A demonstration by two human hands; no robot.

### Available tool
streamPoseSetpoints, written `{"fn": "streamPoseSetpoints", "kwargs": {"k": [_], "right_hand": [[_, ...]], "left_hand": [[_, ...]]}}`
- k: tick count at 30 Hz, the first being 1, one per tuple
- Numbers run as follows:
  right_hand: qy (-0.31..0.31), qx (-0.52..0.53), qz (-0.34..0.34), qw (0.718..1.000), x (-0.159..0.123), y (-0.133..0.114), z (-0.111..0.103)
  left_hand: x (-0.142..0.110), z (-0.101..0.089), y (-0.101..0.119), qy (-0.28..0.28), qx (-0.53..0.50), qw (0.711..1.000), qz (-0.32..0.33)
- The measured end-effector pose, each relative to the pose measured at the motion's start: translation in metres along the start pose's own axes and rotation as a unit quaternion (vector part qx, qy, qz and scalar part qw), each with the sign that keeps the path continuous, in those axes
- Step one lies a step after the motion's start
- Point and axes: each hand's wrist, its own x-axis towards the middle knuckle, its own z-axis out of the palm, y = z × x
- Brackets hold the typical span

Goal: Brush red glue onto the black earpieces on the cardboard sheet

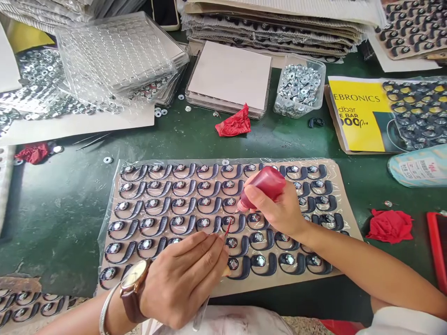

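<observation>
My right hand (279, 209) is closed round a small red squeeze bottle (267, 184), tilted with its nozzle down and to the left. The nozzle hangs close over a sheet of dark curved parts (155, 225), each with a round silvery disc, set in rows on brown card under clear film. My left hand (188, 277), with a watch on its wrist, grips a slim silvery tool (199, 318) whose red tip points at a disc below the nozzle. Whether the tool is tweezers I cannot tell. Both hands cover part of the sheet.
A clear tub of metal washers (299, 88) stands behind the sheet, near a stack of white cards (230, 77). Crumpled red cloths (390, 225) lie about. Loose washers spread under plastic trays (118, 56) at the left. A yellow box panel (359, 116) lies at the right.
</observation>
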Motion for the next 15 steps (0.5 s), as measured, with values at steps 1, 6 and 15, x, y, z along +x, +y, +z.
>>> {"fn": "streamPoseSetpoints", "kwargs": {"k": [1,6,15], "right_hand": [[-0.001,-0.001,0.005,1.000,0.001,0.000,0.000],[-0.021,-0.041,-0.011,0.999,-0.003,0.016,0.004],[-0.003,-0.153,-0.082,0.985,-0.004,0.021,0.007]], "left_hand": [[-0.001,0.001,0.000,0.003,-0.001,1.000,-0.002],[0.002,-0.003,-0.001,-0.011,0.010,1.000,-0.002],[0.011,-0.010,-0.002,-0.032,0.024,0.999,0.011]]}}
